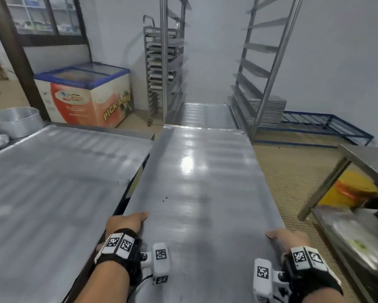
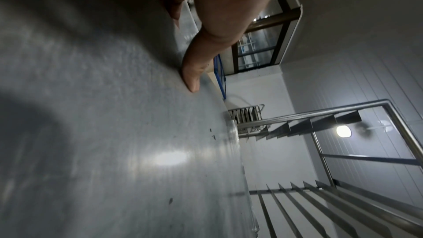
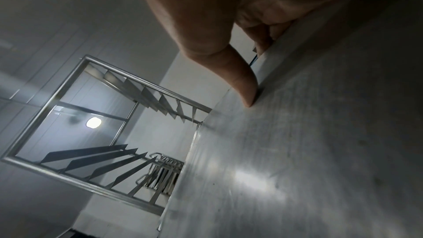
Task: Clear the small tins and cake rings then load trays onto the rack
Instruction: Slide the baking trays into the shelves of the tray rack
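Both hands grip the long flat grey metal tray [image 1: 196, 184]: left hand [image 1: 127, 221] on its left edge, right hand [image 1: 288, 237] on its right. Its long side points straight ahead at the tall steel rack [image 1: 264, 68].

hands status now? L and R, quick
Left hand: holding the tray by its left edge, thumb on top.
Right hand: holding the same tray's right edge, thumb on top.

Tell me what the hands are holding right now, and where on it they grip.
Both hold one large metal tray: the left hand on its left long edge, the right hand on its right long edge, both at the near end.
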`<state>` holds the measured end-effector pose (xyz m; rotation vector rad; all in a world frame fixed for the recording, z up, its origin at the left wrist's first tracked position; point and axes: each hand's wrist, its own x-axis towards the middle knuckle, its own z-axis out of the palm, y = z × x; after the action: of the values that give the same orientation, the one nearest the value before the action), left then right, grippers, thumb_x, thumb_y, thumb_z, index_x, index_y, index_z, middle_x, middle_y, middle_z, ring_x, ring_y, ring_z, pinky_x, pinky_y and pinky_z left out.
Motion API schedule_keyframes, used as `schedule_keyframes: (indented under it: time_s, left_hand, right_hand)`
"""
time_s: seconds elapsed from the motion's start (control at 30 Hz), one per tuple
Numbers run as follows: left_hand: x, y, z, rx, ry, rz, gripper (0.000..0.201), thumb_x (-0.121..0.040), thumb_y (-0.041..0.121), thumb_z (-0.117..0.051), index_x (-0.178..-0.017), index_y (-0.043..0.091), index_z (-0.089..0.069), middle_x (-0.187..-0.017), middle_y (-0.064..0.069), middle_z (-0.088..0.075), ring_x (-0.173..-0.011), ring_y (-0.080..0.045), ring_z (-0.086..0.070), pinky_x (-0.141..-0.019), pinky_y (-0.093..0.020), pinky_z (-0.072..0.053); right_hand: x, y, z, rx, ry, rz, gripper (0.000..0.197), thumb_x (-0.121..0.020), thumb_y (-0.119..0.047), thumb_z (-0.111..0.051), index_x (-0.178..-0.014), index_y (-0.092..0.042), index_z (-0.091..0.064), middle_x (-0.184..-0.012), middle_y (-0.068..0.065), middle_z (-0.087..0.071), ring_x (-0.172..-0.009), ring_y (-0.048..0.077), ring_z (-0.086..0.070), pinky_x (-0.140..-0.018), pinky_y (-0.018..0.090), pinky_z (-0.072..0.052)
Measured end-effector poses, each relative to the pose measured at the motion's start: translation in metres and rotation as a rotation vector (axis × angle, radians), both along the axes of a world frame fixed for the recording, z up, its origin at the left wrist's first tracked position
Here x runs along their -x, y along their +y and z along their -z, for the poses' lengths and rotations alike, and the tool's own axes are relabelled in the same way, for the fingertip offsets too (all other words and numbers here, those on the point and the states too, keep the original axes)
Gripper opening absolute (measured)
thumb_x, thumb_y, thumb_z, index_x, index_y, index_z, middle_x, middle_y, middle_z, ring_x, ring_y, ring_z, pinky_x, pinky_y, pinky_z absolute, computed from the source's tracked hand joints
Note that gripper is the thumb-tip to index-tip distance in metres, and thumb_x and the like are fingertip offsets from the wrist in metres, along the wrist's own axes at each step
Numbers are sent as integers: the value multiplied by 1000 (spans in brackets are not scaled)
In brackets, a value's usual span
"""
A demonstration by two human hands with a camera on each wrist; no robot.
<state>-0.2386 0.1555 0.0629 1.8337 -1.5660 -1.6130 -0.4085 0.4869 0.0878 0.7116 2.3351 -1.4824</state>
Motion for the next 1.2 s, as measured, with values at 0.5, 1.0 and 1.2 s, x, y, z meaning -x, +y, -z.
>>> schedule_keyframes:
  time_s: [0.5, 1.0, 1.2]
  left_hand:
    - [131, -16, -3, -4, -26, -23, 53, -54, 31, -94, -68, 6, -49, -74, -13, -60, -80, -36, -66, -93, -51, -52]
    - [236, -52, -16, -16, 9, 5, 61, -77, 13, -84, -121, -17, -56, -121, -29, -63, -82, -32, -57, -76, -36, -46]
    - [300, -92, -26, 24, -37, 34, 64, -84, 17, -78, -133, -12, -49, -136, -24, -55, -120, -37, -57, -92, -36, -44]
  right_hand:
    - [130, -27, 0, 51, -67, -59, 53, -68, 3, -80, -112, 19, -57, -103, 29, -65, -82, 37, -61, -69, 36, -48]
    - [257, -71, 4, 112, -151, -85, 53, -72, 1, -79, -117, 17, -57, -103, 26, -65, -73, 32, -60, -53, 29, -40]
    - [307, -112, -9, 69, -149, -54, 50, -75, 5, -77, -117, 20, -53, -95, 24, -63, -62, 28, -53, -57, 32, -42]
